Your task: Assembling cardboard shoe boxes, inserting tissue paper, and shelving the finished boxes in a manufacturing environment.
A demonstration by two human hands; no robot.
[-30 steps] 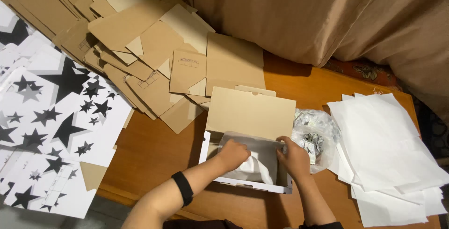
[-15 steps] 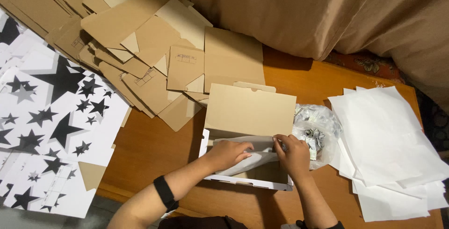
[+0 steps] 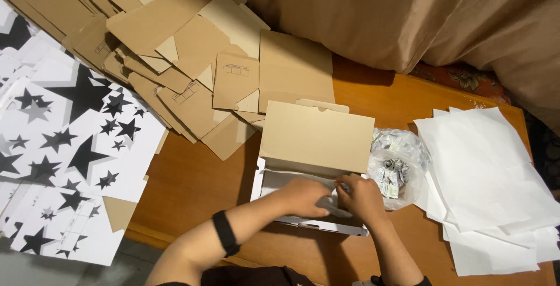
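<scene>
Your left hand (image 3: 303, 197) and right hand (image 3: 360, 197) meet inside the open white box (image 3: 265, 182), which sits close to the near edge of the wooden table (image 3: 198, 187), a little right of its middle. Both hands are curled, fingertips pinched together on the white tissue paper (image 3: 294, 176) that lines the box; the fingers of the two hands touch each other over it. Whether anything lies under the paper cannot be told. The box's brown cardboard lid (image 3: 316, 137) stands open at the far side, tilted away from you, so the box mouth is clear from above.

On your left wrist sits a black band (image 3: 224, 233).

Just beside the box on the right, touching or nearly touching its wall, lies a clear plastic bag of small wrapped items (image 3: 395, 166). Beyond that, a loose stack of white paper sheets (image 3: 490, 187) covers the right end of the table and hangs over the near edge.

The far left corner is crowded with flat brown cardboard blanks (image 3: 175, 46), which reach almost to the lid. Star-printed white sheets (image 3: 70, 146) overhang the left edge. Bare wood shows between those sheets and the box, and in a narrow strip along the near edge. A tan curtain (image 3: 408, 11) hangs along the far side.
</scene>
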